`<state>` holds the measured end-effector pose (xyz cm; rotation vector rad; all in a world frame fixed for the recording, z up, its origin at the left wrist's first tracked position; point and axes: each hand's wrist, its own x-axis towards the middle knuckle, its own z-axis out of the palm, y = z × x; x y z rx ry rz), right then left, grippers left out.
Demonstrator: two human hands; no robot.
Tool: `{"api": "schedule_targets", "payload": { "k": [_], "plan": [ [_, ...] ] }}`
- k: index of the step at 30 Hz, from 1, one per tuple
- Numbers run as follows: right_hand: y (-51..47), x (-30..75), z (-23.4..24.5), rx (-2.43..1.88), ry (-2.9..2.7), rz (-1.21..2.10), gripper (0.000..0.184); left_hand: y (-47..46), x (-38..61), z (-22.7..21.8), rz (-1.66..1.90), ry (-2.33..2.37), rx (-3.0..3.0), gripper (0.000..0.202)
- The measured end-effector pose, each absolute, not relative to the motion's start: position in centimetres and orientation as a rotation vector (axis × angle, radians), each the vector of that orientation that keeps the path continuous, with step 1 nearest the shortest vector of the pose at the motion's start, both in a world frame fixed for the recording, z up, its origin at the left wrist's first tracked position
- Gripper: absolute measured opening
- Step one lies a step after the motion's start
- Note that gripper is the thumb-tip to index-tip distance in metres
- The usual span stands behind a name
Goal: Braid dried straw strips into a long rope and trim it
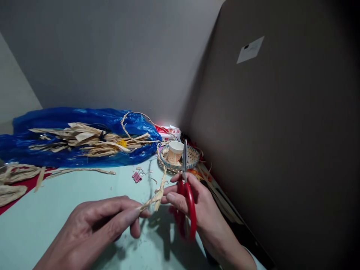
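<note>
My left hand (107, 225) pinches one end of a twisted straw cord (161, 191) between thumb and fingers. A short frayed end sticks out of the cord just right of those fingers. From there the cord runs up past the basket and loops over the blue bag. Red-handled scissors (191, 210) are in my right hand (204, 206), their blades pointing up and pressed together. The right thumb and a finger reach toward the cord's frayed part; whether they touch it I cannot tell.
Behind lies a blue plastic bag (70, 114) with bundles of dry husk strips (84, 135). A paper cup (175, 152) stands in a woven basket (194, 157). A pink binder clip (137, 176) and scraps lie on the pale green tabletop (92, 187). A dark panel (281, 131) rises at right.
</note>
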<state>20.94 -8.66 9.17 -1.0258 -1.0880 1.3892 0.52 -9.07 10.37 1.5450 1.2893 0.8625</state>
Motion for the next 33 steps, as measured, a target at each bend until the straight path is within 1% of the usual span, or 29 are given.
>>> {"api": "schedule_targets", "payload": {
  "k": [3,6,9,15,24,29,33],
  "plan": [
    [-8.8,20.8,8.9,-0.899,-0.951,1.557,0.049,-9.0,0.5,9.7,0.827,1.238,1.624,0.030],
    [-9.0,20.6,8.7,-0.838,-0.861,1.619,0.050,-8.8,0.4,9.1,0.760,1.224,1.687,0.029],
    [-9.2,20.4,8.7,-0.812,-0.803,1.599,0.053,-8.8,0.5,8.6,0.711,1.213,1.629,0.031],
    [-9.5,20.1,9.0,-0.773,-0.763,1.586,0.052,-9.1,1.2,8.8,0.680,1.103,1.309,0.035],
    [-9.6,19.9,9.2,-0.755,-0.785,1.624,0.056,-8.8,1.3,9.2,0.662,1.066,1.265,0.040],
    [-9.6,19.9,8.9,-0.747,-0.795,1.640,0.048,-9.0,1.5,8.7,0.665,1.062,1.193,0.045],
    [-9.4,20.0,8.8,-0.764,-0.765,1.602,0.050,-9.1,1.8,8.9,0.668,1.093,1.197,0.048]
  ]
}}
